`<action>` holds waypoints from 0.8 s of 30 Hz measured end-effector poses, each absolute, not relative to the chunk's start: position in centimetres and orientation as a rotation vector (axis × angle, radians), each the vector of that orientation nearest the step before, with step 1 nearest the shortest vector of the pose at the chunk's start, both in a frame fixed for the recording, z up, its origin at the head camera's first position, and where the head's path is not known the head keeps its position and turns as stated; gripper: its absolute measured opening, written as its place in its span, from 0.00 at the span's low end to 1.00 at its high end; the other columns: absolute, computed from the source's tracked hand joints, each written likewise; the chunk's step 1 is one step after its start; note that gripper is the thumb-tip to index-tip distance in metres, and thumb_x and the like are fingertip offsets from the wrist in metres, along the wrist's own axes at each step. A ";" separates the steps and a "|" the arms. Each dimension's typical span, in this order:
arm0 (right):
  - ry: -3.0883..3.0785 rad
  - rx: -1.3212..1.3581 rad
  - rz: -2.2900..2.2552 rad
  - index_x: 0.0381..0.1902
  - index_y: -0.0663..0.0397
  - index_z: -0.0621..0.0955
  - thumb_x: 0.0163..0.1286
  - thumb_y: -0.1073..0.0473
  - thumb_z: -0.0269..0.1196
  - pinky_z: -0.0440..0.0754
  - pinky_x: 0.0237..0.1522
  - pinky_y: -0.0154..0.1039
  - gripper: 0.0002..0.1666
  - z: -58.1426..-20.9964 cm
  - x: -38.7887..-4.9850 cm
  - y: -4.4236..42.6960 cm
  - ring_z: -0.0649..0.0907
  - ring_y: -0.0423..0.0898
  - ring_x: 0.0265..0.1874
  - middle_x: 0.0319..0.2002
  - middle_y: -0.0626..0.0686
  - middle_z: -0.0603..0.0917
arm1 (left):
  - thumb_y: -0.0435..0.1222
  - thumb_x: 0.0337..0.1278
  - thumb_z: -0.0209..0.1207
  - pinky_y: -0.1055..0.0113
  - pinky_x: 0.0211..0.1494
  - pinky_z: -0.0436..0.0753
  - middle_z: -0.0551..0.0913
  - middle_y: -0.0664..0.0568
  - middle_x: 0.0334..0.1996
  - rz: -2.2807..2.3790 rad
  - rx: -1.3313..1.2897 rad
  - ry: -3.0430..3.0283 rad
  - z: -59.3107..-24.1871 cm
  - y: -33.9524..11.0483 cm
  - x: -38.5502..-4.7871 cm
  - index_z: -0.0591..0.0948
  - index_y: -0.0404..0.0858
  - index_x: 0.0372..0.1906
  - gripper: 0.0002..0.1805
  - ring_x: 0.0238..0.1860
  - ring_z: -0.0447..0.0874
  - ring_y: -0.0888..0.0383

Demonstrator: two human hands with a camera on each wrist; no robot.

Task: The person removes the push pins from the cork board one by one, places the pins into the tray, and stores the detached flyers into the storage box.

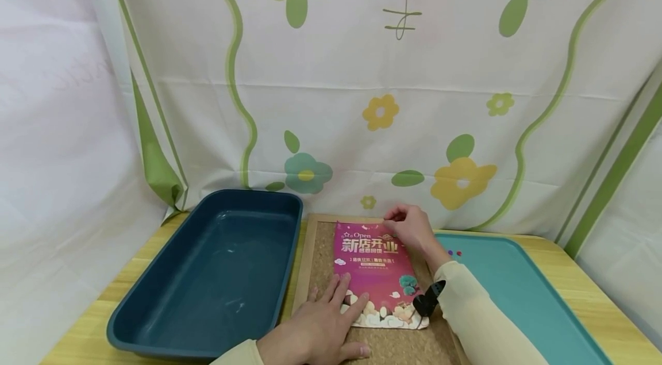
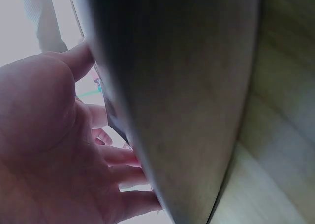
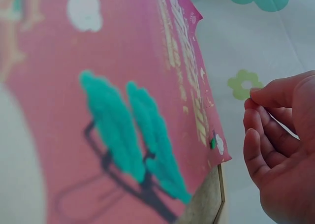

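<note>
A pink poster [image 1: 369, 281] with white lettering lies on a wood-framed cork board [image 1: 323, 238]. The left hand [image 1: 320, 325] rests with spread fingers on its lower left part and on the cork. At the poster's top right corner is the right hand [image 1: 414, 230]. In the right wrist view, the right hand [image 3: 280, 135] has curled fingers, thumb tip against index fingertip, beside the poster [image 3: 162, 86]; nothing shows between them. Near that corner is a small green spot, print or pin I cannot tell. The left hand [image 2: 64, 135] shows its palm side in the left wrist view.
A deep dark blue tray [image 1: 207, 290] stands left of the board on the wooden table [image 1: 584, 273]. To the right lies a flat teal tray [image 1: 517, 284] with a small blue piece [image 1: 450, 253] and a red piece [image 1: 459, 253]. A flowered curtain [image 1: 336, 123] hangs behind.
</note>
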State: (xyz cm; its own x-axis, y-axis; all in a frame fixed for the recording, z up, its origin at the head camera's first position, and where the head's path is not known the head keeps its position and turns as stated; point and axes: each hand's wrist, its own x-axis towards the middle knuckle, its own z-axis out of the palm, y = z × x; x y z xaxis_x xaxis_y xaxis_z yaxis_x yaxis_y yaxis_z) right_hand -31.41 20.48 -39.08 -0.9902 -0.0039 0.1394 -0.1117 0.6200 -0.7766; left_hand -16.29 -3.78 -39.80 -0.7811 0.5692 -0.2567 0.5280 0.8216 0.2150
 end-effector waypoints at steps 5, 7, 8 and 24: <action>-2.711 0.087 1.321 0.41 0.53 0.85 0.75 0.57 0.68 0.82 0.45 0.39 0.05 -39.3 -31.2 20.9 0.81 0.50 0.43 0.43 0.55 0.86 | 0.71 0.66 0.54 0.34 0.76 0.72 0.51 0.53 0.88 0.197 0.827 2.680 -39.6 -3.8 -16.3 0.59 0.69 0.83 0.43 0.87 0.52 0.44; -2.714 0.069 1.334 0.41 0.53 0.85 0.75 0.57 0.68 0.81 0.44 0.39 0.05 -39.3 -31.1 21.0 0.81 0.50 0.42 0.42 0.55 0.86 | 0.71 0.66 0.54 0.34 0.76 0.72 0.51 0.53 0.88 0.199 0.821 2.675 -39.5 -3.8 -16.3 0.58 0.69 0.83 0.43 0.87 0.52 0.44; -2.717 0.063 1.336 0.41 0.53 0.85 0.75 0.57 0.68 0.81 0.43 0.38 0.06 -39.3 -31.1 21.1 0.81 0.50 0.42 0.42 0.55 0.86 | 0.71 0.66 0.54 0.34 0.76 0.72 0.51 0.53 0.88 0.198 0.819 2.675 -39.5 -3.8 -16.3 0.58 0.69 0.83 0.43 0.87 0.52 0.44; -2.749 0.066 1.219 0.47 0.54 0.89 0.75 0.56 0.68 0.83 0.43 0.39 0.10 -39.3 -30.7 23.1 0.83 0.51 0.44 0.46 0.57 0.89 | 0.70 0.66 0.55 0.33 0.76 0.72 0.51 0.52 0.88 0.198 0.831 2.685 -39.7 -3.7 -16.3 0.59 0.67 0.83 0.44 0.87 0.53 0.43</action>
State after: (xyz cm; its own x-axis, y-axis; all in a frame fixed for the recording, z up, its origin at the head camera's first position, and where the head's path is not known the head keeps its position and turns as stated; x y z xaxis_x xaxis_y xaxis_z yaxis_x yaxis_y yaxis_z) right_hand -30.67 23.08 -39.29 -0.9901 0.0143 0.1399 -0.0941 0.6719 -0.7346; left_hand -16.30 -3.73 -39.70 -0.7786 0.5696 -0.2632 0.5249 0.8211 0.2243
